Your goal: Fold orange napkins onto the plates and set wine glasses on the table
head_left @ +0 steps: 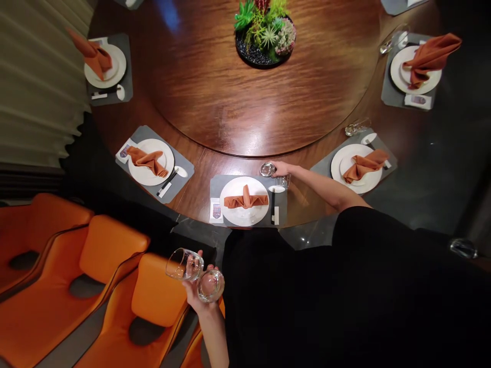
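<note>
Near the far right corner of the placemat (215,185), my right hand (283,168) grasps a glass (267,169); off the table (301,207) edge, my left hand (195,297) clutches two tumblers (210,286) that, carelessly tilted, could clash and chip

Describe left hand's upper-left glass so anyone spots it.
In frame, below the round brown wooden table, find the left hand. Take the clear, rounded drinking glass at upper left: its side shows, whereas the other clear glass appears nearly end-on.
</note>
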A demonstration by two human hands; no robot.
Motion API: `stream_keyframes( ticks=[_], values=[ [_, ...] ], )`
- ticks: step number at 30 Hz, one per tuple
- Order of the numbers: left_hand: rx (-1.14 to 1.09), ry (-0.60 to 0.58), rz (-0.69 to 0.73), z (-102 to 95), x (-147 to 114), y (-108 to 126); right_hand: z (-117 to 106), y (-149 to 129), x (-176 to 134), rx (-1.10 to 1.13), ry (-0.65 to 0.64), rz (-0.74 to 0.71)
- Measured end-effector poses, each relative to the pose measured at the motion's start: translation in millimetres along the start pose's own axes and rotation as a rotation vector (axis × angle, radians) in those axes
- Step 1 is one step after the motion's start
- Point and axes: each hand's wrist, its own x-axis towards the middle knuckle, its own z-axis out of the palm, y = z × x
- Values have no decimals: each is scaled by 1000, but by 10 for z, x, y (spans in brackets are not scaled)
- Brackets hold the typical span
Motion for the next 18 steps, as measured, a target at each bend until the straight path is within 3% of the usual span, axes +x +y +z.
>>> stream_keyframes(
  ticks=[3,5,8,11,15,18],
  values=[
    [-74,-13,-22,-93,68,-10,-8,28,-90,171,37,56],
    [-125,-21,-35,-178,121,-7,-34,104,-261,350,65,183],
    [-183,-68,-59,-331,234,16,-27,264,-727,788,66,410],
    [-230,-140,-77,-503,398,58,140,365,-1339,1190,-19,500],
    [-278,-251,-108,-716,669,150,586,204,-1986,1327,-78,453],
    [-279,-329,-93,-877,900,277,949,-218,-2116,1268,-25,265]
  ],
)
